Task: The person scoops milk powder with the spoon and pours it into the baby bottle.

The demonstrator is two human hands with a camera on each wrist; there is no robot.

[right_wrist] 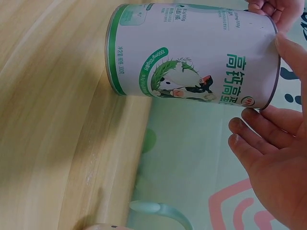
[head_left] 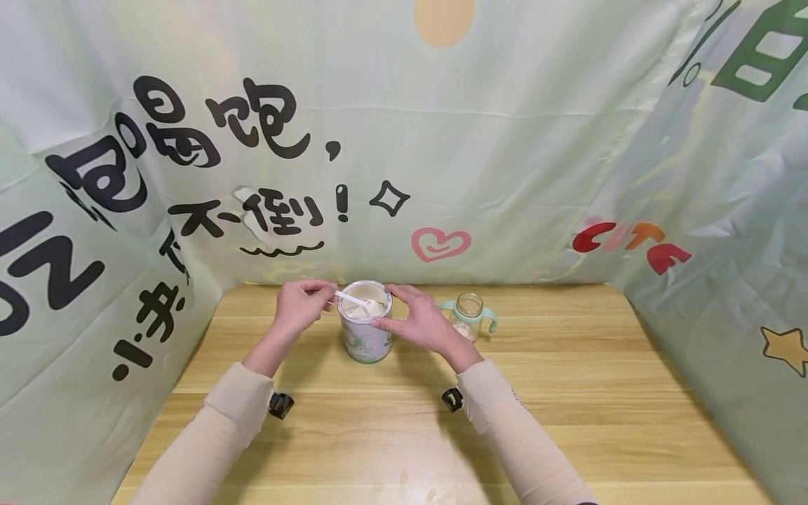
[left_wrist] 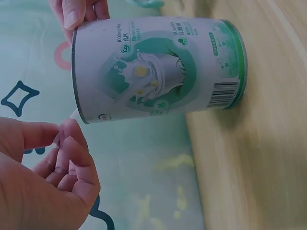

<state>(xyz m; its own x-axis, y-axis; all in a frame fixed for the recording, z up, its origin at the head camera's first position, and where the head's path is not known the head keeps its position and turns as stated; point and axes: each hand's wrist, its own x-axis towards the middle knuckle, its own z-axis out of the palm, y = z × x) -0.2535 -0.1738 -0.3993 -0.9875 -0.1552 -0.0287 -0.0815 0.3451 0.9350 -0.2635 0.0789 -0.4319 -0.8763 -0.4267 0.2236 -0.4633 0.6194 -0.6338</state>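
Observation:
An open milk powder can (head_left: 367, 340), white with green print, stands upright on the wooden table, pale powder (head_left: 372, 307) inside. My left hand (head_left: 301, 305) pinches the handle of a white scoop (head_left: 350, 299) between thumb and fingers at the can's left rim. The scoop's far end lies in the powder. My right hand (head_left: 419, 319) holds the can near its top, thumb on the near side and fingers round the far right side. In the right wrist view, the can's cow picture (right_wrist: 184, 81) shows beside the right hand's fingers.
A clear baby bottle (head_left: 468, 319) with mint-green handles (head_left: 489, 321) stands uncapped just right of the right hand, some pale powder at its bottom. Printed fabric walls (head_left: 505, 161) rise behind the table (head_left: 391, 435) and on both sides.

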